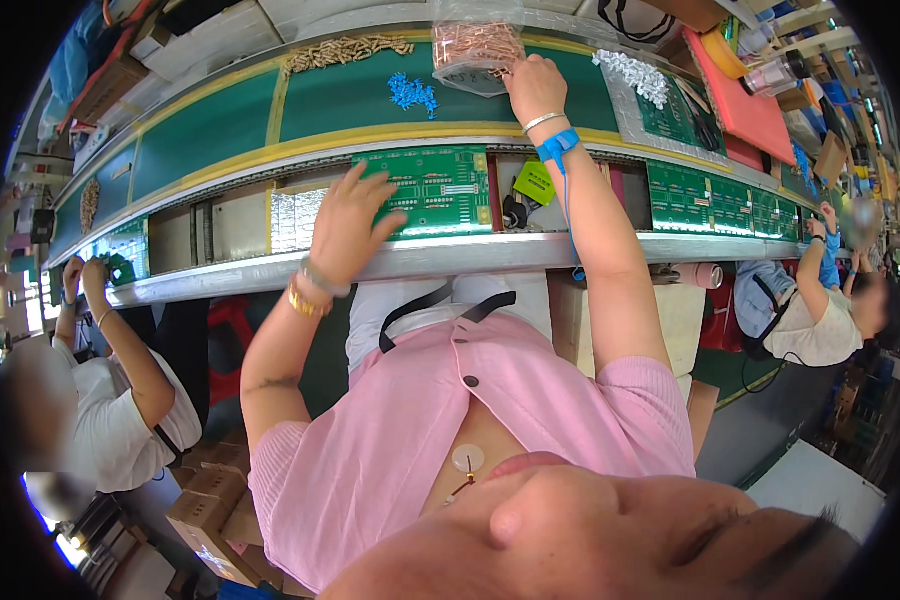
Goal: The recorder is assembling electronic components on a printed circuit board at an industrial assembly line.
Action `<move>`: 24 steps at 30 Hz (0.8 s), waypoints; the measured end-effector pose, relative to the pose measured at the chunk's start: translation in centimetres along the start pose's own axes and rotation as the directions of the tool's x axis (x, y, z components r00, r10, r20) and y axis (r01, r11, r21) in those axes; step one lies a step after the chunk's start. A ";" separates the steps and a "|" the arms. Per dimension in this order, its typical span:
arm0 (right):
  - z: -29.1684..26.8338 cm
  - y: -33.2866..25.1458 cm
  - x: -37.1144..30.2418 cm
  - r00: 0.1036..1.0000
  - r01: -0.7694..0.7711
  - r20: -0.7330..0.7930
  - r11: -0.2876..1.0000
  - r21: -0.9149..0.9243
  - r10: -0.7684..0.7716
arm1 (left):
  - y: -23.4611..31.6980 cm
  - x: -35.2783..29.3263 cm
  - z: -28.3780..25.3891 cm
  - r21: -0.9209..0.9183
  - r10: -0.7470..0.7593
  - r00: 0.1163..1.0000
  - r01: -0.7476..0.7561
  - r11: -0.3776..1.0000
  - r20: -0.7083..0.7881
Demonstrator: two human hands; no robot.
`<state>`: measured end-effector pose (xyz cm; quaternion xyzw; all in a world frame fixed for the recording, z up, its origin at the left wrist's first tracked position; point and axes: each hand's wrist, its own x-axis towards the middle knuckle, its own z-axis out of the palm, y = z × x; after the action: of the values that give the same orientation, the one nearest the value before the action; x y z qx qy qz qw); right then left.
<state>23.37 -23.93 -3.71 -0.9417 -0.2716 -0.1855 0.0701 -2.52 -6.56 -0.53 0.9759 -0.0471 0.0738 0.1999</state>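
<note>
Fingers spread, my left hand [353, 222] is over the left end of a green circuit board [440, 205], which lies in the rail of the line in front of me. Whether its fingertips touch the board I cannot tell. My right hand [537, 88] reaches to the far side, its fingers closed at the lower right of a clear plastic bag [482, 82] full of copper-coloured parts [477, 45]. What those fingers hold is hidden. A blue wrist strap [557, 145] with a cord goes round my right wrist.
Beyond the rail are small blue parts [411, 94], tan parts [348, 52] and white parts [635, 78] in piles. More circuit boards [715, 200] sit farther right in the rail. A lime-green label [536, 183] lies beside my right forearm. Co-workers sit at left and right.
</note>
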 end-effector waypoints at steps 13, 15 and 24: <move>0.8 0.4 -0.6 0.998 0.045 -0.039 0.999 0.014 -0.045 | -3.3 12.5 4.3 -0.142 -0.117 0.984 0.098 0.985 -0.136; 0.4 0.6 -0.7 0.998 0.038 -0.044 0.996 0.083 -0.035 | -3.6 12.4 4.0 -0.167 -0.080 0.996 0.073 0.983 -0.040; -3.5 0.3 -3.1 0.981 0.196 -0.062 0.913 0.357 -0.186 | -3.6 11.8 4.2 -0.155 0.028 0.995 -0.042 0.987 -0.096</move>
<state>19.99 -26.47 -1.71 -0.8792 -0.3908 -0.1509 0.2272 10.03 -5.67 -3.83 0.9516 -0.0604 0.1192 0.2767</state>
